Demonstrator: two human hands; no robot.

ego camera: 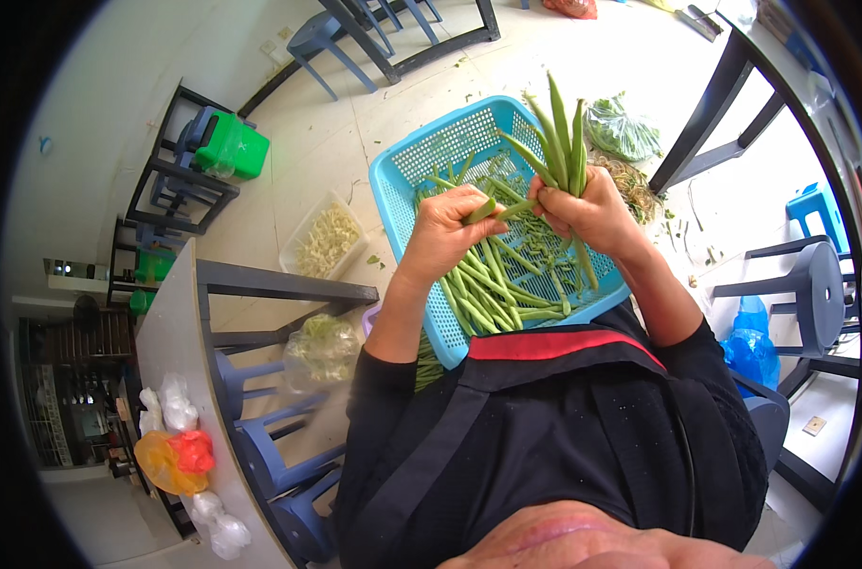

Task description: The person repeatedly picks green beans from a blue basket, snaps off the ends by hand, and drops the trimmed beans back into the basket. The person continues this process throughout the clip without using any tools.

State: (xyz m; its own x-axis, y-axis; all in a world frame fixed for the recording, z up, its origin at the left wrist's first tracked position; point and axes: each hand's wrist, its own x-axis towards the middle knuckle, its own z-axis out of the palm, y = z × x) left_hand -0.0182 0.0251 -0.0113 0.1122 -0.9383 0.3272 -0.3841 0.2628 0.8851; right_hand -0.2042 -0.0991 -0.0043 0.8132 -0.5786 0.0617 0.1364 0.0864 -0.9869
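Note:
My left hand (442, 231) grips a piece of green bean (481, 211) between thumb and fingers. Close beside it, my right hand (593, 213) is closed around a bunch of long flat green beans (560, 142), their tips fanning upward. A bean piece (518, 210) bridges the small gap between the two hands; whether it is still one with the left hand's piece I cannot tell. Both hands are above a blue perforated plastic basket (384, 186). Whole beans (482, 284) lie along its near left side, and short trimmings (541, 238) are scattered over its bottom.
Left of the basket is a clear tub of pale cut vegetables (326, 240), near a table leg (289, 284) and blue stools (271, 455). Beyond the right hand lie a bag of greens (623, 128) and a heap of roots (630, 188). A dark stool (815, 295) stands at right.

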